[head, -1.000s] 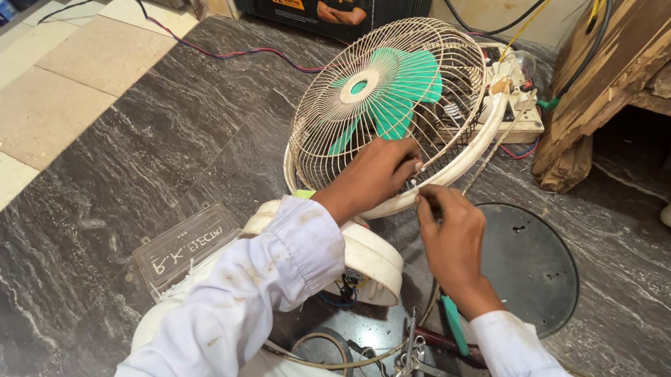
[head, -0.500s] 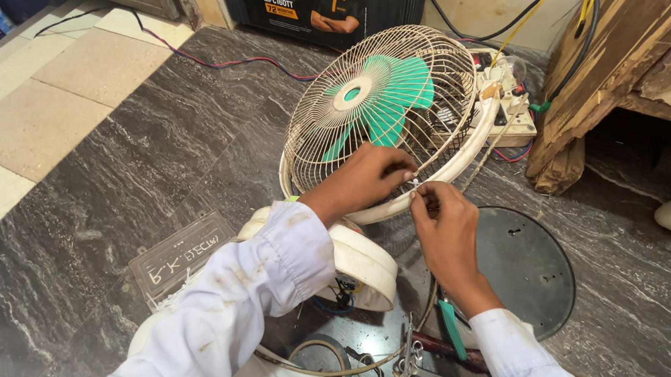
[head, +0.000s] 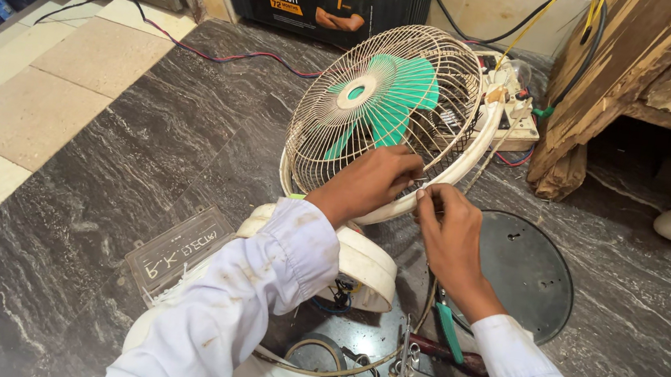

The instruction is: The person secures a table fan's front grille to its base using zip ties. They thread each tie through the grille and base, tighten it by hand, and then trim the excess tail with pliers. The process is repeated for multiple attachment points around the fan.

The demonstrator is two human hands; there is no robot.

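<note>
left hand (head: pixel 371 180): fingers curled on fan guard (head: pixel 333 141) lower rim, gripping wire
right hand (head: pixel 446 228): pinching guard rim, beside left
fan: tilted on dark stone floor (head: pixel 97 185)
blades (head: pixel 385 101): green, inside guard

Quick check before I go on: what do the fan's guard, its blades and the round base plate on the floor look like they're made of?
Guard: thin cream-painted wire, probably metal, going by the fine spokes and rings. Blades: green, smooth and slightly glossy, likely moulded plastic. Base plate: dark flat disc with a dull sheen and small holes, possibly metal; I can't be sure.
</note>
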